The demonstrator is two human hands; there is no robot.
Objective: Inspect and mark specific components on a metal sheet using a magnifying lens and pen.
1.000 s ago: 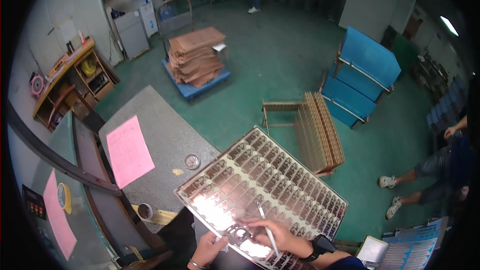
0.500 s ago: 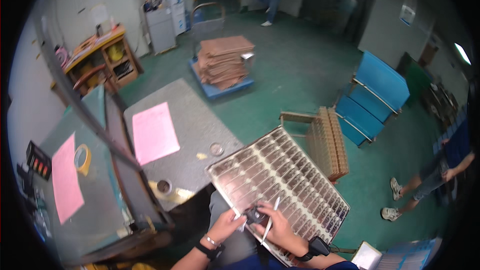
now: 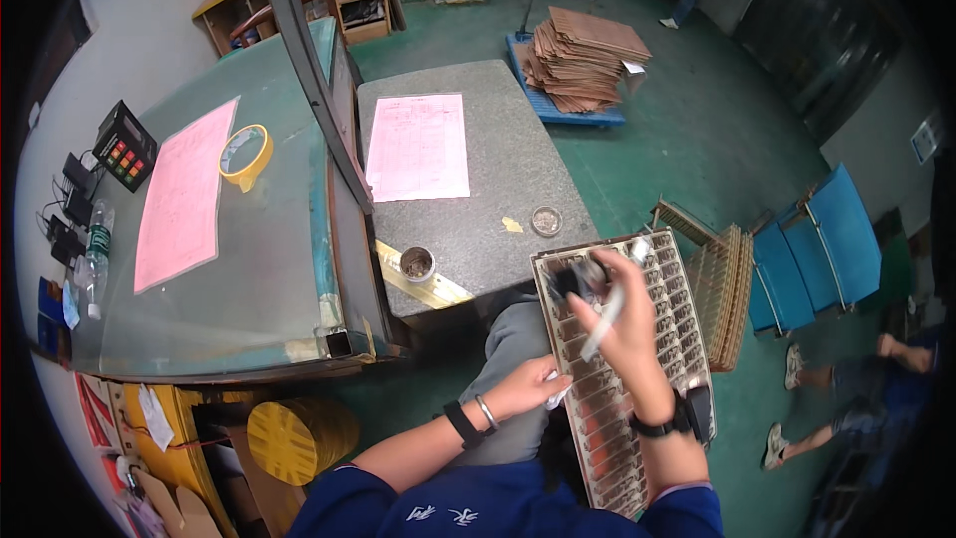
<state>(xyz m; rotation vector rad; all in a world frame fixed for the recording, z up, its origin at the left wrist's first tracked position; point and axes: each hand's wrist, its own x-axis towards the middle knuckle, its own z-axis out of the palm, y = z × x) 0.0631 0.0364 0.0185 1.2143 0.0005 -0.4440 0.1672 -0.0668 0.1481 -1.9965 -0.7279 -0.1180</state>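
A tray-like metal-edged panel (image 3: pixel 588 416) lies tilted across my lap, covered with rows of small repeated pieces in narrow slots. My right hand (image 3: pixel 629 324) is raised over its far part, fingers closed round a white pen-like stick (image 3: pixel 603 325). A small black object (image 3: pixel 570 284), blurred by motion, is at the fingertips of the same hand; its kind cannot be made out. Beside the panel's left edge, my left hand (image 3: pixel 523 388) pinches a small crumpled white piece (image 3: pixel 558 391), perhaps tissue or cloth.
On the grey table (image 3: pixel 498 144) ahead are a pink sheet (image 3: pixel 418 147), a small round dish (image 3: pixel 547 220) and an open tin (image 3: pixel 417 263). Left of a metal post, a desk holds yellow tape (image 3: pixel 261 164). Stacked panels (image 3: pixel 719 299) and blue chairs (image 3: pixel 844 239) stand right; a person walks there.
My hands have come apart: the right has lifted away with the stick and black object, while the left stays by the panel's edge. The view has swung left and down.
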